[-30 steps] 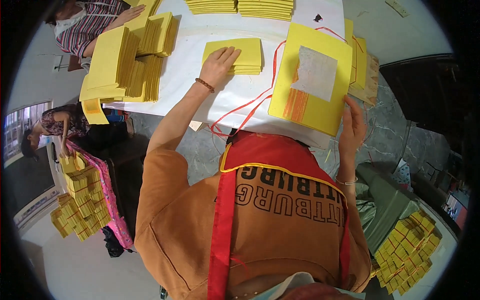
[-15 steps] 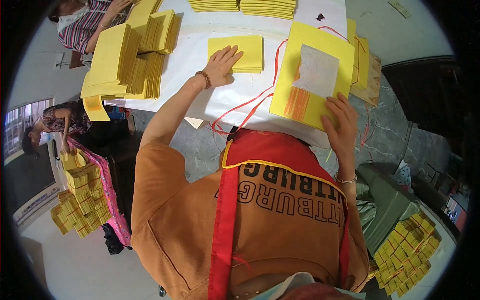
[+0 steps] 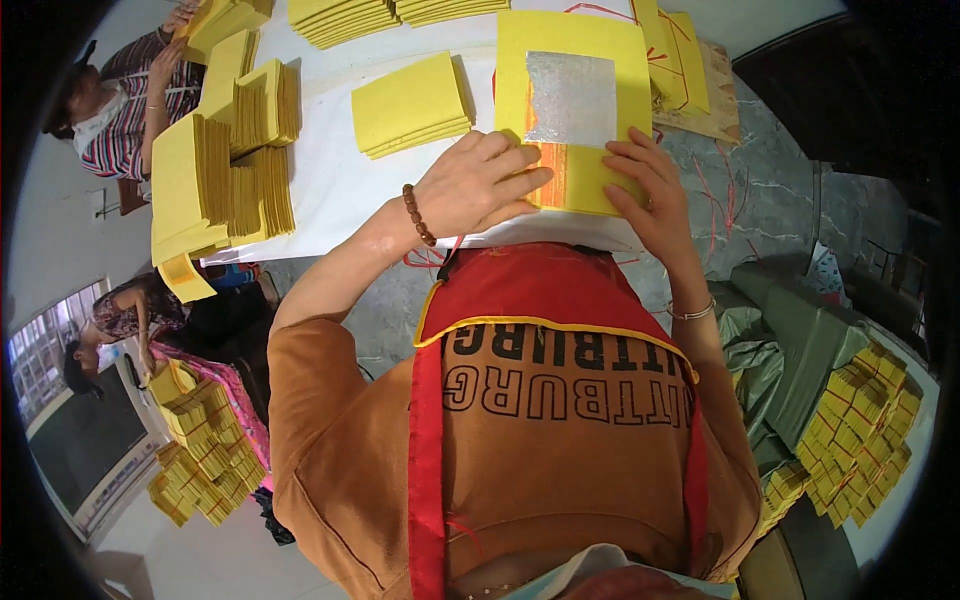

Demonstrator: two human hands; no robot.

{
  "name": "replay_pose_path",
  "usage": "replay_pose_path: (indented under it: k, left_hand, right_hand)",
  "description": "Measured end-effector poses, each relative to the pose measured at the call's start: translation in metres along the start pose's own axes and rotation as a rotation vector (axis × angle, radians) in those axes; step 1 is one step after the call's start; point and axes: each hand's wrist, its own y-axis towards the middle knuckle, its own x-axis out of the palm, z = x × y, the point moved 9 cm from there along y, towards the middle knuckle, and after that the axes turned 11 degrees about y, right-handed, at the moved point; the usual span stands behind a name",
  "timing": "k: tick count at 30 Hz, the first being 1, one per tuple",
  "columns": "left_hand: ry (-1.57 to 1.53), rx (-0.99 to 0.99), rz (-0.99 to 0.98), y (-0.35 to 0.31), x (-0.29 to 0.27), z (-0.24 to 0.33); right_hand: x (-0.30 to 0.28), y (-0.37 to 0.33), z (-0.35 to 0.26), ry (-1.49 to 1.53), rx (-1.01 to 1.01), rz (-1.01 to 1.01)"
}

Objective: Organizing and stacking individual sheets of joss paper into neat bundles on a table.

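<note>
A large yellow paper stack (image 3: 630, 95) lies at the table's front right edge, with a silver foil square (image 3: 572, 98) and an orange printed strip (image 3: 552, 178) on top. My left hand (image 3: 485, 180) reaches over its near left corner, fingers stretched out onto the orange strip. On the near right corner rests my right hand (image 3: 650, 185), its fingers extended and apart. Left of the large stack lies a smaller folded yellow paper bundle (image 3: 412, 105), touched by neither hand. Beneath my left wrist, red string (image 3: 425, 258) shows in part.
Tall yellow paper stacks (image 3: 185, 185) stand at the table's left, and more bundles (image 3: 345, 18) at the far edge. A person in a striped top (image 3: 130, 150) sits at the far left; another person (image 3: 130, 305) bends over yellow piles. Tied bundles (image 3: 860, 430) are heaped at right.
My left hand has left the small bundle and moved right onto the large stack. My right hand has shifted onto the stack's near right corner. The whole view has turned slightly.
</note>
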Motion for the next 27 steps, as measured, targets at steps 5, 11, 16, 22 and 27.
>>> replay_pose_path:
  k: [5,11,16,22,27]
  left_hand:
    - [-0.076,-0.043,0.036,0.002,0.001,-0.014]
    - [-0.043,-0.01,0.035,-0.002,0.005,-0.012]
    - [0.215,0.002,0.016,-0.006,0.007,0.003]
    - [0.204,0.025,-0.034,-0.006,0.006,0.008]
    - [0.265,0.075,-0.005,-0.004,0.011,0.018]
  right_hand:
    - [-0.005,-0.007,0.024,0.41,0.15,0.022]
    - [-0.008,-0.004,-0.005,0.2,-0.006,-0.046]
    - [0.003,-0.012,-0.002,-0.023,-0.047,-0.09]
    - [0.005,-0.012,-0.002,-0.004,-0.081,-0.091]
    - [0.006,-0.012,-0.004,0.007,-0.089,-0.096]
